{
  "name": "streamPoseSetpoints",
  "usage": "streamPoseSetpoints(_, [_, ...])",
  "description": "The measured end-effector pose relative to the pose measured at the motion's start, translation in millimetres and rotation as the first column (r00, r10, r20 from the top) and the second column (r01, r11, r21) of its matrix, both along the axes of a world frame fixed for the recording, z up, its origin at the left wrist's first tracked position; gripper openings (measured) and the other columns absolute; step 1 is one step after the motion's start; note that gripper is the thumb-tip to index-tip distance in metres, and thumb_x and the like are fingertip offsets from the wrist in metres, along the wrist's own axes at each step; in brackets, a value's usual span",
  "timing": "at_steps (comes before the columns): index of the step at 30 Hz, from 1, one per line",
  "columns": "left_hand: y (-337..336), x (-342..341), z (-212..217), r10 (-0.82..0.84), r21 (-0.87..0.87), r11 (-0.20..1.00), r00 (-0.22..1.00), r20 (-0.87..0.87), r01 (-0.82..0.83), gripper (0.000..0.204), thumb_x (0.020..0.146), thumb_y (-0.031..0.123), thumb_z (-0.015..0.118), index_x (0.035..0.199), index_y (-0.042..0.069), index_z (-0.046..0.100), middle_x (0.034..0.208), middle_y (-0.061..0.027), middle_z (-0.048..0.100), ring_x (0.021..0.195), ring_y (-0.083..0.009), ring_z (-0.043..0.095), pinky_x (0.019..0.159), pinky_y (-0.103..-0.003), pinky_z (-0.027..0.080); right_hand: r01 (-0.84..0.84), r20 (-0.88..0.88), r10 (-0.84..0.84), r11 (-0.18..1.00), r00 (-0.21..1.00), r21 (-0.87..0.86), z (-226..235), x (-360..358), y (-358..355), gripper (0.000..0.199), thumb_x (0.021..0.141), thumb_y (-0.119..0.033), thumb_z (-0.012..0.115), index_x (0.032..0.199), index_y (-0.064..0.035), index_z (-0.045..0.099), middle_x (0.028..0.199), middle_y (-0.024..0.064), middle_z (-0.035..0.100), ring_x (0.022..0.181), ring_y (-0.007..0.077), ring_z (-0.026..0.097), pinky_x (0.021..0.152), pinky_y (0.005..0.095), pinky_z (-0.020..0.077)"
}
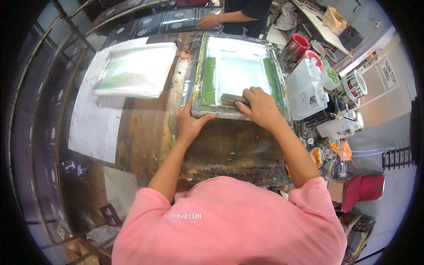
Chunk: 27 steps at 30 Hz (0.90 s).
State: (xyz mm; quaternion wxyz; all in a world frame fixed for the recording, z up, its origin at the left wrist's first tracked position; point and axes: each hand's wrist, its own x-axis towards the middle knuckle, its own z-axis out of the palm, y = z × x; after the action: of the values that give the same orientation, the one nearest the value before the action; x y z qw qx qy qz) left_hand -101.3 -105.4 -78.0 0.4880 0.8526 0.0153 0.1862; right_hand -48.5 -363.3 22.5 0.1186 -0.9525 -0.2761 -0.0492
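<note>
A screen-printing frame [282, 88] with green edges and a pale, bright middle lies on the stained worktable. My right hand [259, 106] is closed around the wooden handle of a squeegee [235, 99], which rests across the near part of the screen. At the frame's near left corner is my left hand [191, 123], thumb and forefinger spread along its two edges; the other fingers are partly hidden. Left of the frame, a stack of clear plastic sheets [136, 70] sits on a large white paper [88, 119]. The squeegee's blade is out of sight.
Paint tins [297, 46], a white jerrycan [304, 88] and several small jars [335, 169] crowd the table's right side. Across the far end, another person's hand [209, 21] is over dark printed panels. Metal racks [33, 110] stand left; a red chair [370, 187] is at right.
</note>
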Motion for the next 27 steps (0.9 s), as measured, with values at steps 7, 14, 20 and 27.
streamPoseSetpoints(7, [-23, 38, 63, 0.071, -0.434, 0.899, 0.961, 0.268, 0.055, 0.106, 0.083, 0.038, 0.092, 0.158, -0.012, 0.037, 0.135, -0.0238, 0.064, 0.132, -0.0303, 0.055, 0.110, -0.041, 0.045, 0.022, 0.628, -0.088, 0.993, 0.773, 0.112, 64, 40, 11, 0.034, 0.094, -0.042, 0.068, 0.094, -0.0081, 0.070, 0.087, 0.0096, 0.069, 0.087, 0.0298, 0.066, 0.090, 0.0488, 0.0423])
streamPoseSetpoints(14, [-9, 16, 16, 0.130, 0.770, 0.637, 0.980, -0.152, 0.035, 0.115, 0.094, 0.074, 0.063, 0.165, -0.008, 0.026, 0.160, -0.0329, 0.040, 0.151, -0.0444, 0.037, 0.123, -0.073, 0.008, -0.006, 0.619, -0.101, 0.986, 0.779, 0.167, 124, 93, 12, 0.045, 0.098, -0.049, 0.062, 0.102, -0.0052, 0.075, 0.086, 0.0170, 0.071, 0.087, 0.0364, 0.070, 0.083, 0.0498, 0.0464])
streamPoseSetpoints(20, [-14, -2, -13, 0.110, 0.798, 0.582, 0.957, -0.268, 0.156, 0.112, 0.097, 0.080, 0.050, 0.167, -0.004, 0.026, 0.173, -0.0264, 0.027, 0.164, -0.0388, 0.018, 0.121, -0.077, -0.004, 0.013, 0.554, -0.159, 0.966, 0.817, 0.258, 158, 117, 17, 0.046, 0.094, -0.043, 0.060, 0.073, -0.0037, 0.072, 0.072, 0.0206, 0.070, 0.073, 0.0403, 0.070, 0.074, 0.0525, 0.0500])
streamPoseSetpoints(27, [-16, 50, 40, -0.035, 0.365, 0.931, 0.998, 0.046, 0.016, 0.070, 0.098, 0.042, 0.076, 0.143, -0.009, 0.060, 0.141, -0.0295, 0.065, 0.140, -0.0431, 0.056, 0.120, -0.054, 0.037, 0.000, 0.539, -0.143, 0.967, 0.830, 0.257, 172, 128, 17, 0.053, 0.093, -0.048, 0.059, 0.073, -0.0011, 0.071, 0.073, 0.0241, 0.070, 0.075, 0.0431, 0.071, 0.075, 0.0541, 0.0542])
